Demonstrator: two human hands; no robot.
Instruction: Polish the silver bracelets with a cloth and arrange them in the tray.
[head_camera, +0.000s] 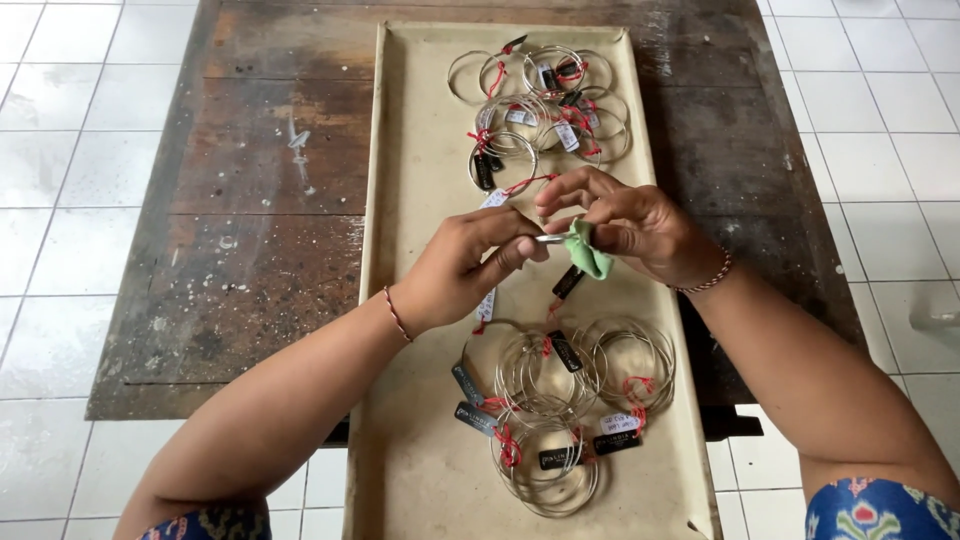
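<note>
The left hand (465, 265) pinched a thin silver bangle (549, 238) while the right hand (625, 222), closed on a green cloth (588, 252), rubbed it; a firm pinch seemed best.

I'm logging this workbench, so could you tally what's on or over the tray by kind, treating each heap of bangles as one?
Heaps of silver bangles: 2
Green cloth: 1
Tray: 1
Hands, left and right: 2
Total: 6
</note>
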